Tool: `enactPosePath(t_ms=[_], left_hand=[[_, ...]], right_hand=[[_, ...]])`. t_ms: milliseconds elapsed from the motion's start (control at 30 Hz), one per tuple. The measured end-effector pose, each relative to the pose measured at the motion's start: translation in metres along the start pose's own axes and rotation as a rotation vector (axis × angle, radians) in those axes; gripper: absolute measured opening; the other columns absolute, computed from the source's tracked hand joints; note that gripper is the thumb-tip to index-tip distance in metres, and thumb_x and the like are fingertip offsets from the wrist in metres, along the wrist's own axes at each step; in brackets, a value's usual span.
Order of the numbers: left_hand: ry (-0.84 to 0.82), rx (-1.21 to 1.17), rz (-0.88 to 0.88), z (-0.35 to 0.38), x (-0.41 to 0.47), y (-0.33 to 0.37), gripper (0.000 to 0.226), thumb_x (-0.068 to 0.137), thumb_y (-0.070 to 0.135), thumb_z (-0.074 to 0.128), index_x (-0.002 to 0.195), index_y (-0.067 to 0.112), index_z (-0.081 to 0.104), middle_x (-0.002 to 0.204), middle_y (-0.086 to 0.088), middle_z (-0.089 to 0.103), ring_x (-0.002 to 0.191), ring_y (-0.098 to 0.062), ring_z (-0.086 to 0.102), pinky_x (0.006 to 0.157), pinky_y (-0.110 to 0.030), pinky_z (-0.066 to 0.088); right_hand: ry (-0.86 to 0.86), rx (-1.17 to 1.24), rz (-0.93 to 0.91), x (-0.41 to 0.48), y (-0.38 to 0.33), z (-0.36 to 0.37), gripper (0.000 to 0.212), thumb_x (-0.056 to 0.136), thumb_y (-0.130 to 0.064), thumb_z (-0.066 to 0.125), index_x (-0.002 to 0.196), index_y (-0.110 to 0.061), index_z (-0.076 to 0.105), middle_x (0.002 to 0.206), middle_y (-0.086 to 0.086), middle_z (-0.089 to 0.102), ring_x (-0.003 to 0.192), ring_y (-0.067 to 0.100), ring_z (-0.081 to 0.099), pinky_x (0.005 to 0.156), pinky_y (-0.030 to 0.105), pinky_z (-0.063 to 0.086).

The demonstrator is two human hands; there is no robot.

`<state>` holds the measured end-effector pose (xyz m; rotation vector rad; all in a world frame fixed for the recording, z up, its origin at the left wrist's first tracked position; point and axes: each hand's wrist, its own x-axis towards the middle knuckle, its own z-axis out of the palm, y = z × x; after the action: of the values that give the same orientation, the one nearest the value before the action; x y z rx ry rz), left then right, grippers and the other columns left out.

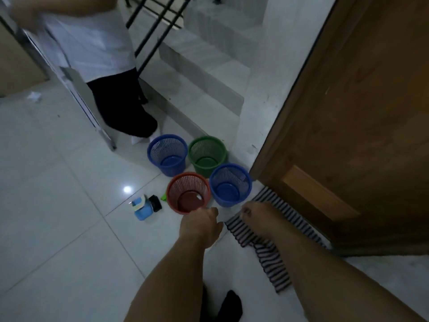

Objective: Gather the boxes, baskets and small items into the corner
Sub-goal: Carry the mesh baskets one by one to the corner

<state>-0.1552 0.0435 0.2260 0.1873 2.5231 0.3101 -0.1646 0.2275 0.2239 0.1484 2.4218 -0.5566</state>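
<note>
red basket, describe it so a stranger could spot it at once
At the foot of the stairs, left of the wooden door, four mesh baskets cluster. The red basket is nearest the left hand, the only red one among blue and green.

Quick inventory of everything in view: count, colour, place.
Door: 1, brown, right.
Stairs: 1, white, behind baskets.
Blue baskets: 2, blue, by stairs and by door.
Green basket: 1, green, between them.
Red basket: 1, red, in front of them.
Small items: 3, light blue, black, green, left of red basket.
Mat: 1, striped, along door.
Other person: 1, white top, upper left.
Left hand: 1, at red basket's rim.
Right hand: 1, above mat.
</note>
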Motion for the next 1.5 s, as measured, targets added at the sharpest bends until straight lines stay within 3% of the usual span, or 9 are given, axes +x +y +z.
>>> enactPosePath(t_ms=[200,400,567,700,867,1033,1267,1433,1500], left_hand=[[-0.027,-0.043,-0.127,-0.009,0.095,-0.020,0.046,0.096,0.048,0.048,0.131,0.019,0.052,0.124,-0.010,0.061,0.109,-0.028,0.061,0.086,-0.038,0.052],[-0.064,-0.019,-0.102,0.016,0.203,-0.031,0.046,0.097,0.050,0.044,0.132,0.020,0.048,0.124,-0.008,0.061,0.110,-0.027,0.061,0.088,-0.038,0.051],[-0.048,0.030,-0.054,0.062,0.327,-0.039,0.042,0.098,0.044,0.043,0.132,0.020,0.046,0.122,-0.006,0.060,0.107,-0.027,0.059,0.084,-0.038,0.052],[-0.010,0.104,-0.036,0.110,0.420,-0.043,0.051,0.096,0.040,0.049,0.140,0.016,0.039,0.136,-0.008,0.049,0.112,-0.031,0.055,0.080,-0.040,0.051],[-0.088,0.296,-0.019,0.162,0.487,-0.047,0.086,0.094,0.040,0.057,0.157,0.019,0.002,0.164,-0.002,-0.005,0.145,-0.036,0.015,0.102,-0.056,0.037],[-0.172,0.201,-0.042,0.194,0.516,-0.054,0.095,0.090,0.043,0.063,0.156,0.024,-0.002,0.153,0.004,-0.039,0.145,-0.044,0.005,0.105,-0.061,0.037],[-0.154,0.083,0.004,0.173,0.506,-0.036,0.071,0.095,0.045,0.054,0.153,0.022,0.020,0.158,0.000,-0.030,0.133,-0.044,0.024,0.098,-0.051,0.045],[-0.133,0.104,0.049,0.113,0.458,-0.008,0.069,0.096,0.046,0.052,0.153,0.021,0.022,0.161,-0.002,-0.021,0.131,-0.045,0.027,0.101,-0.050,0.040],[-0.116,0.078,0.056,0.073,0.429,0.006,0.068,0.096,0.047,0.051,0.152,0.021,0.023,0.161,-0.002,-0.020,0.134,-0.045,0.026,0.105,-0.050,0.038]], right_hand=[[0.011,0.049,0.013,0.097,0.003,-0.021,0.027,0.097,-0.026,0.049,0.071,-0.028,0.045,0.076,-0.004,0.052,0.079,0.017,0.055,0.071,0.031,0.051],[0.085,0.189,0.100,0.192,0.038,-0.007,0.035,0.097,-0.019,0.054,0.064,-0.025,0.044,0.067,-0.006,0.051,0.060,0.007,0.048,0.055,0.019,0.040],[0.101,0.226,0.196,0.296,0.098,0.033,0.019,0.098,-0.026,0.053,0.090,-0.013,0.064,0.084,0.002,0.066,0.074,0.016,0.060,0.067,0.030,0.054],[0.087,0.184,0.234,0.370,0.139,0.069,0.039,0.100,-0.030,0.051,0.134,-0.010,0.055,0.115,0.008,0.065,0.093,0.018,0.061,0.073,0.025,0.050],[0.134,0.052,0.221,0.434,0.165,0.112,0.023,0.099,-0.019,0.053,0.116,-0.007,0.061,0.121,0.016,0.059,0.092,0.026,0.060,0.074,0.034,0.056],[0.134,-0.034,0.223,0.456,0.175,0.139,0.054,0.098,-0.021,0.057,0.147,-0.008,0.038,0.164,0.011,0.000,0.123,0.032,0.049,0.096,0.034,0.047],[0.343,0.037,0.195,0.449,0.188,0.121,0.034,0.097,-0.006,0.054,0.130,-0.002,0.058,0.161,0.012,0.020,0.124,0.029,0.049,0.088,0.022,0.039],[0.423,0.005,0.172,0.396,0.176,0.063,0.026,0.097,-0.003,0.052,0.120,-0.001,0.064,0.154,0.016,0.035,0.133,0.034,0.042,0.115,0.035,0.030],[0.454,-0.004,0.189,0.364,0.155,0.020,0.023,0.094,0.000,0.054,0.114,0.002,0.066,0.148,0.020,0.042,0.125,0.036,0.048,0.108,0.034,0.032]])
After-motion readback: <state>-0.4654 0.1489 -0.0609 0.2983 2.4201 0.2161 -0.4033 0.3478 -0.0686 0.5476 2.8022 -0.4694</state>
